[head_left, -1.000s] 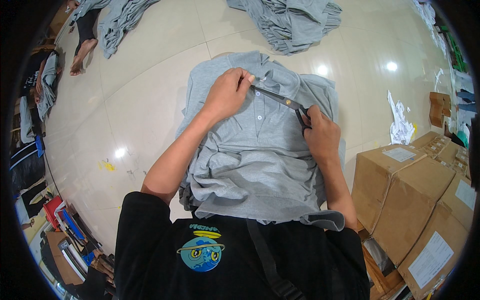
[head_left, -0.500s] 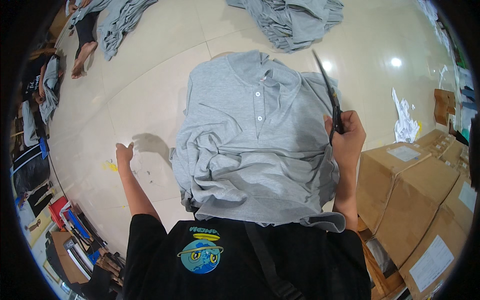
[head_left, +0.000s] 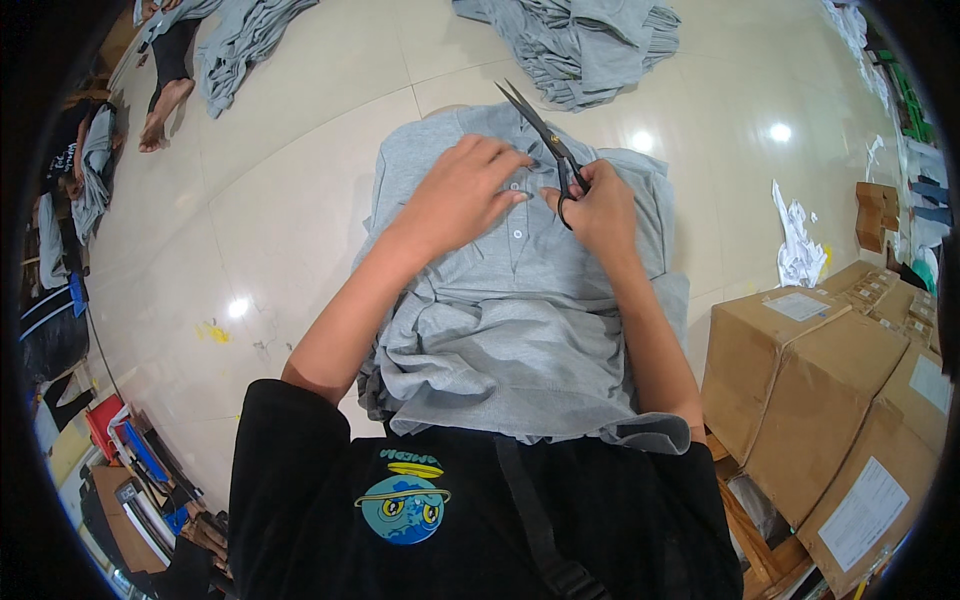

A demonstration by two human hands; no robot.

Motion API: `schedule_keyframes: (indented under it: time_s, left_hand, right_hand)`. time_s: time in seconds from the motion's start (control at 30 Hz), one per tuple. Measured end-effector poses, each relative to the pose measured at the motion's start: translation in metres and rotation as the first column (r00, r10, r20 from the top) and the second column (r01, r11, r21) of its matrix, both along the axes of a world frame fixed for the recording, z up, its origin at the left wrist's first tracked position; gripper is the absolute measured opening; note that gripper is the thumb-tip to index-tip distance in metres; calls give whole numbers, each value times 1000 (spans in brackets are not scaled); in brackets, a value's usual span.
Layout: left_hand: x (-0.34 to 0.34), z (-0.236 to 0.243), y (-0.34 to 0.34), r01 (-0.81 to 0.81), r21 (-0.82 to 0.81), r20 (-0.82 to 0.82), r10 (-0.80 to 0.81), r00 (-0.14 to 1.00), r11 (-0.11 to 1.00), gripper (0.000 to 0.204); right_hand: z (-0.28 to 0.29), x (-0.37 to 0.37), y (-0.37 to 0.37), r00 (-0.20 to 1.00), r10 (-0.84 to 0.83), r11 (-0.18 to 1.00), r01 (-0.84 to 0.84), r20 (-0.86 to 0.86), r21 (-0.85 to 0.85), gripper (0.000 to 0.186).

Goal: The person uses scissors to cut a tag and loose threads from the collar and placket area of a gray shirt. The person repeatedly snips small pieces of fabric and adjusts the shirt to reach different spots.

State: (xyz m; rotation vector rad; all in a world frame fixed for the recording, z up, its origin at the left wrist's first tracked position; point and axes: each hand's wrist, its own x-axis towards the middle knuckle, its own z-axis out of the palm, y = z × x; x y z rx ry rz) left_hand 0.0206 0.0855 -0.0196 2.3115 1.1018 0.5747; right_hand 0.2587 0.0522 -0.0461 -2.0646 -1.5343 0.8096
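Observation:
A light grey polo shirt [head_left: 480, 340] lies front side up before me, rumpled toward its hem, with white buttons on its placket. My left hand [head_left: 462, 195] rests over the shirt beside the upper placket. Its thumb and forefinger are apart with a button showing between them, and nothing visible is held. Black scissors [head_left: 548, 135] are in my right hand [head_left: 602, 208], whose fingers wrap the handles just right of the placket. Their blades point up past the collar, the tips slightly parted. The right thumb reaches toward the placket; whether it touches the cloth I cannot tell.
A heap of grey garments [head_left: 590, 50] lies on the tiled floor ahead. Taped cardboard boxes [head_left: 790, 370] stand at my right, with white scraps [head_left: 800, 240] beyond them. At the far left, a person's bare foot [head_left: 165, 110] shows near more grey cloth [head_left: 245, 50].
My left hand has come from the floor at the left onto the shirt near the placket. The right hand has moved left and up with the scissors, whose blades now tilt left.

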Motion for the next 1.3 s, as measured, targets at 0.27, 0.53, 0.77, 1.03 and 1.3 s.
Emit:
schedule_keyframes:
  time_s: [0.27, 0.53, 0.77, 1.03, 1.3]
  left_hand:
    - [0, -29, -5, 78, -11, -83, -78, 993, 997, 26]
    - [0, -19, -18, 221, -36, 165, -213, 963, 975, 23]
    - [4, 1, -39, 384, -298, -57, -418, 907, 874, 37]
    - [13, 26, -60, 124, -105, -183, -142, 973, 987, 28]
    - [8, 8, -110, -119, 104, 145, 103, 984, 987, 27]
  right_hand:
    - [9, 31, -29, 908, -161, 985, 172, -387, -6, 33]
    - [11, 49, -63, 516, -292, 931, 346, -805, -116, 28]
    - [25, 52, -80, 517, -307, 913, 396, -799, -95, 28]
    - [50, 53, -111, 547, -277, 886, 464, -790, 10, 30]
    - [57, 50, -161, 708, -335, 929, 358, -622, -94, 33]
